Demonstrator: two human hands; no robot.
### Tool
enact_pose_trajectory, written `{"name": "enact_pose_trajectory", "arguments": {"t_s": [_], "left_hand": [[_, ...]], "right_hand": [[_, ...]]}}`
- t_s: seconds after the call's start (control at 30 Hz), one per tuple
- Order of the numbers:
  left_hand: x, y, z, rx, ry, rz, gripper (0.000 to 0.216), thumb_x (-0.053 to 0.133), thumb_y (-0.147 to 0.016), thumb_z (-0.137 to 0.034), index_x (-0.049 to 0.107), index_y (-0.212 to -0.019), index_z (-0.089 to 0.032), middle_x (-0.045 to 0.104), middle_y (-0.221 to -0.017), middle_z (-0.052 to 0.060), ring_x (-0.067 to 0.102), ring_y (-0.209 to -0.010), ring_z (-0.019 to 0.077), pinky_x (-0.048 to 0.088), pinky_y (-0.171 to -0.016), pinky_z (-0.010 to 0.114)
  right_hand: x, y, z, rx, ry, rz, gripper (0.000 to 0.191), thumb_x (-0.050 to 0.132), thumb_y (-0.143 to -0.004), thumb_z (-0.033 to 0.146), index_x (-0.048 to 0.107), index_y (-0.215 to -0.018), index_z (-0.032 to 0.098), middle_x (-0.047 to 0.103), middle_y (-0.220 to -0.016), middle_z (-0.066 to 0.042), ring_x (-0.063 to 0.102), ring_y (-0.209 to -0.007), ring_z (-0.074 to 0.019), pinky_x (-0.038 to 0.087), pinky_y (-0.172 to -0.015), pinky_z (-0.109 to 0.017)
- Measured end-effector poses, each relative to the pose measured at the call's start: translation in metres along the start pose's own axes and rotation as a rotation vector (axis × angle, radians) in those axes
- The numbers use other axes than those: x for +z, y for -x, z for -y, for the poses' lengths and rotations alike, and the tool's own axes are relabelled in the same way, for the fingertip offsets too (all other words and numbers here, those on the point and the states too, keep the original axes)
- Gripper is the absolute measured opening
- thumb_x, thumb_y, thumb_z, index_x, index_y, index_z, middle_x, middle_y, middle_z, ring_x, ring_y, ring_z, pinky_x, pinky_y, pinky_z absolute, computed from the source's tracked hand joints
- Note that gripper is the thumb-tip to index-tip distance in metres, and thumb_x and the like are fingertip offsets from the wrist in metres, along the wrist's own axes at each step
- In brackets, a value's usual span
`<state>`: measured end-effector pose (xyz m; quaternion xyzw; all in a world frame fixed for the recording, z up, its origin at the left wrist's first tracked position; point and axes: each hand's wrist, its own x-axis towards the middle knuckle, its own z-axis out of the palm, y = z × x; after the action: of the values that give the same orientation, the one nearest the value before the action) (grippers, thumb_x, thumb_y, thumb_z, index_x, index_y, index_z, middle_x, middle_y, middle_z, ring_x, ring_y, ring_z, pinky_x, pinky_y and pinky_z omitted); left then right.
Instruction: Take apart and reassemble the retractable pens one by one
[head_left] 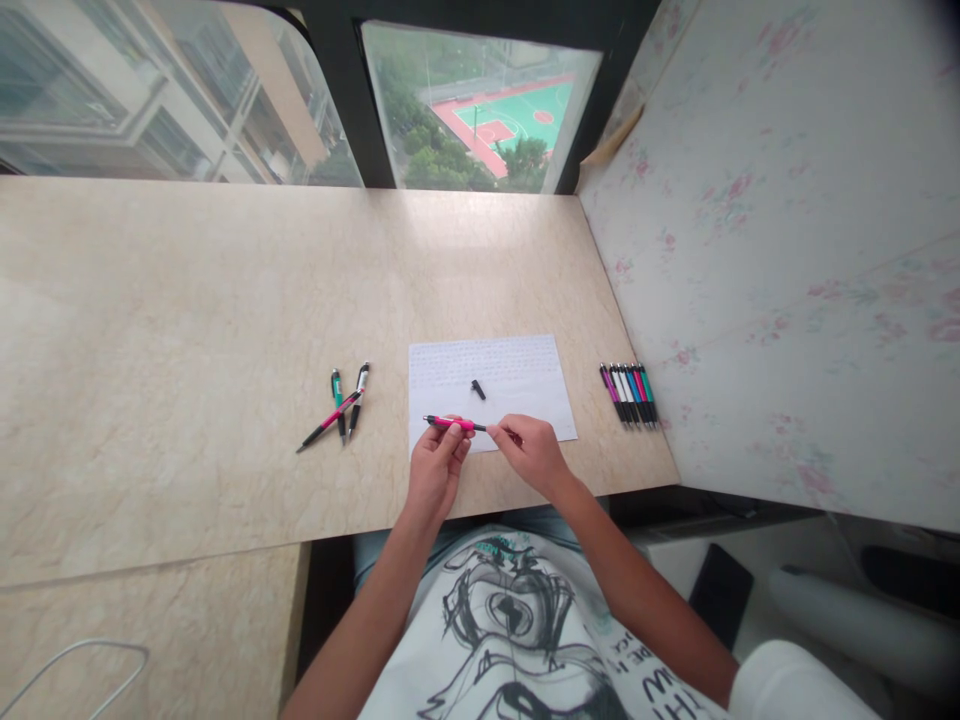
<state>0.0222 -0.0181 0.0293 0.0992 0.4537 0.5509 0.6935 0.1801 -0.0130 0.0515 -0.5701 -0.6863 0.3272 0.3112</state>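
Over a sheet of lined, written paper (pixel 495 365), my left hand (pixel 436 465) is closed around the barrel of a pink ballpoint pen (pixel 457 424). The pen lies level, its clicker end pointing left. At its right end, my right hand (pixel 531 450) is closed in a pinch on a thin dark piece (pixel 481 428) that looks like the refill; the fingers partly hide it. A short black piece (pixel 478 390), like a pen's grip section, rests on the paper just beyond my hands.
Left of the paper lie a green pen (pixel 337 395), a white pen (pixel 361 395) and a pink pen (pixel 324 427) across them. A row of several coloured pens (pixel 628 395) sits at right by the papered wall (pixel 772 250). A pale cable (pixel 97 645) is at lower left.
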Motion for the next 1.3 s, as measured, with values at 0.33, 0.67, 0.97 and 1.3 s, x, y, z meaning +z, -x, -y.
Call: {"name": "enact_pose_trajectory", "arguments": {"t_s": [0.33,0.67,0.97,1.3], "left_hand": [[0.0003,0.0003,0.0031,0.003,-0.007,0.009,0.022,0.078,-0.073,-0.022,0.069,-0.091,-0.014,0.069,-0.088,0.004,0.064,-0.078,0.0093,0.05,-0.072,0.018],[-0.0008,-0.0001,0.0042,0.008,-0.014,0.022,0.021,0.077,-0.074,-0.023,0.068,-0.091,-0.014,0.069,-0.089,0.005,0.064,-0.08,0.0096,0.05,-0.072,0.019],[0.0008,0.0018,0.0034,0.008,-0.018,0.044,0.022,0.077,-0.074,-0.022,0.068,-0.092,-0.014,0.07,-0.089,0.005,0.064,-0.079,0.0102,0.048,-0.073,0.02],[-0.0001,0.0006,0.0028,0.008,-0.016,-0.007,0.023,0.079,-0.072,-0.023,0.068,-0.09,-0.014,0.069,-0.086,0.004,0.064,-0.078,0.0098,0.048,-0.075,0.021]], "right_hand": [[-0.0003,0.0014,-0.001,0.008,-0.007,-0.021,0.024,0.051,-0.092,0.035,0.061,-0.077,0.021,0.064,-0.072,-0.001,0.056,-0.066,-0.0142,0.04,-0.062,-0.025],[-0.0005,0.0016,-0.0011,0.039,-0.014,-0.034,0.024,0.053,-0.092,0.039,0.062,-0.08,0.02,0.066,-0.075,-0.001,0.057,-0.065,-0.0135,0.041,-0.061,-0.024],[-0.0032,0.0028,-0.0022,0.064,0.048,-0.003,0.04,0.042,-0.098,0.04,0.058,-0.067,0.02,0.057,-0.058,0.001,0.052,-0.056,-0.0132,0.038,-0.058,-0.025],[0.0017,0.0024,-0.0041,0.031,0.0,-0.01,0.017,0.055,-0.091,0.031,0.063,-0.08,0.022,0.065,-0.073,-0.001,0.057,-0.068,-0.0151,0.041,-0.064,-0.026]]}}
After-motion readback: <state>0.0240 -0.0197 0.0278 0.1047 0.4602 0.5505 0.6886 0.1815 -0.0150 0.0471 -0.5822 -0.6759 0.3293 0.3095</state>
